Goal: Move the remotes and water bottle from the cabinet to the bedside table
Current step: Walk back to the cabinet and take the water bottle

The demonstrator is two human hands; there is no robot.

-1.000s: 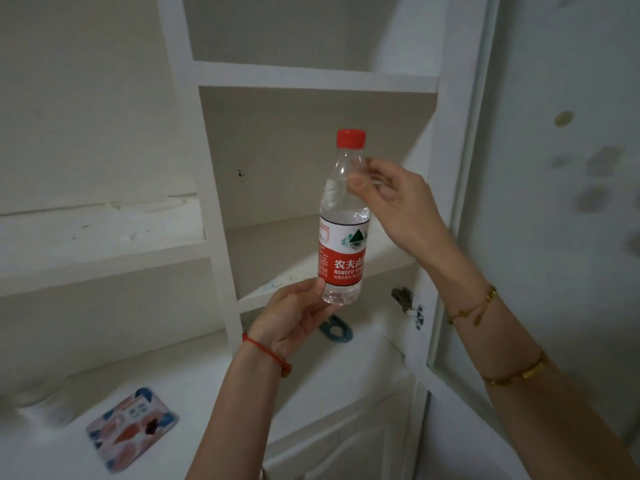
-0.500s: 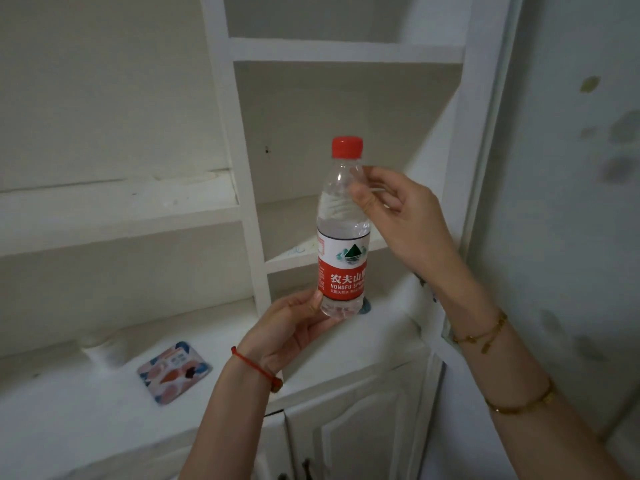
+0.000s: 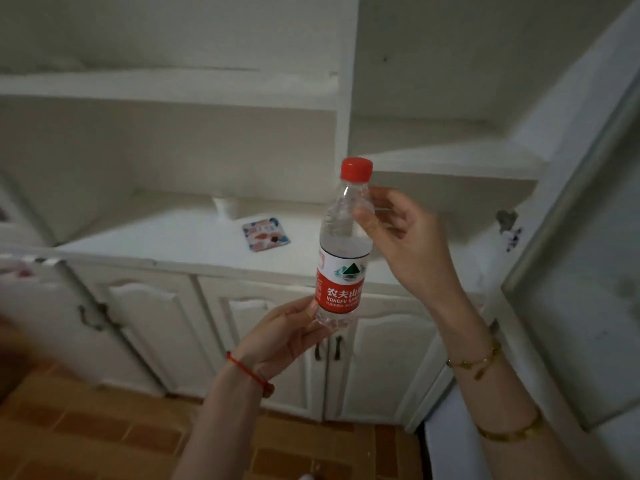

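A clear water bottle with a red cap and a red-and-white label stands upright in the air in front of the white cabinet. My left hand grips its base from below. My right hand pinches its neck just under the cap. No remotes are in view.
On the cabinet's counter lie a small patterned card or coaster and a white cup behind it. Closed lower doors with dark handles sit under the counter. An open glass cabinet door stands at the right. The floor is brown tile.
My view has swung down and right, and backed away: the lower doors and floor now show. The bottle stays held in both hands, lower relative to the shelves.
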